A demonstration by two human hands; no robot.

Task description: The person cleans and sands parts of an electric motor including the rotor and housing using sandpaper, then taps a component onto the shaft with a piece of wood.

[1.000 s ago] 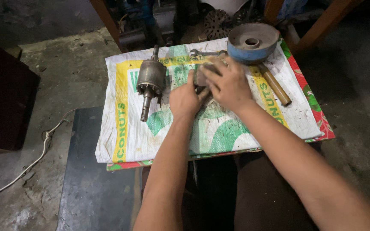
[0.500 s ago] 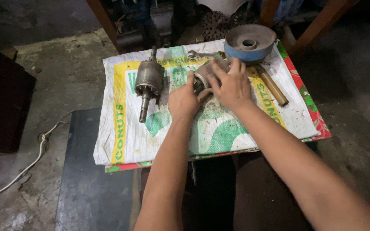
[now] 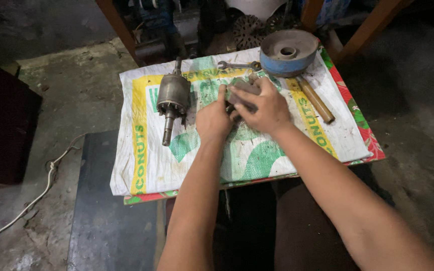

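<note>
Hands: left hand (image 3: 213,119) and right hand (image 3: 263,108) both clasp small grey metal part (image 3: 243,92), steadying it over printed sack (image 3: 141,165); motor armature (image 3: 171,100) lies left, clear.

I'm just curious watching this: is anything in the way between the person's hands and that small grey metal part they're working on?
Nothing visible. Both the left hand and the right hand already grip the grey metal part directly, over the printed sack. The motor armature, spanner and blue round housing lie off to the sides, apart from the hands.
</note>
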